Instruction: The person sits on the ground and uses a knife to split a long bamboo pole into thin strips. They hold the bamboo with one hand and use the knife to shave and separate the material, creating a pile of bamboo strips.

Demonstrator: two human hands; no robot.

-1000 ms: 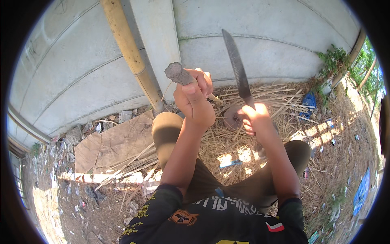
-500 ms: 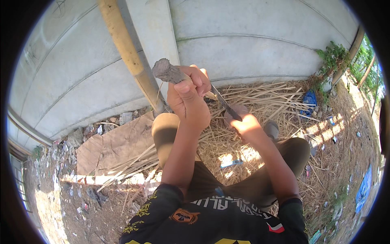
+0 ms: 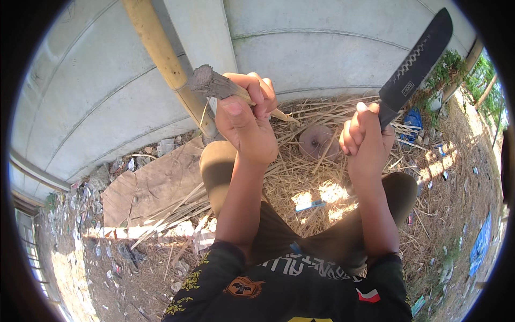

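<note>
My left hand [image 3: 249, 121] is closed round a short wooden stick [image 3: 214, 85]. Its thick grey end points up and to the left, and a paler, narrower end [image 3: 284, 116] shows beyond my fingers. In my right hand [image 3: 367, 134] is a machete [image 3: 410, 70], gripped by its dark handle. The broad dark blade is raised, tilted up to the right and apart from the stick. Between and beyond my hands stands a round wooden chopping block [image 3: 316, 140], seen from its top, with strips and shavings around it.
Pale split strips [image 3: 354, 110] lie by a concrete wall [image 3: 322, 70]. A bamboo pole [image 3: 161, 51] leans there. Left of my knees lies a brown flat sheet [image 3: 153, 185]. Shavings and litter cover the ground, with a blue plastic scrap [image 3: 480, 244] at right.
My right hand has swung the machete up and to the right, away from the stick and the block. My left hand has shifted slightly left, still gripping the stick.
</note>
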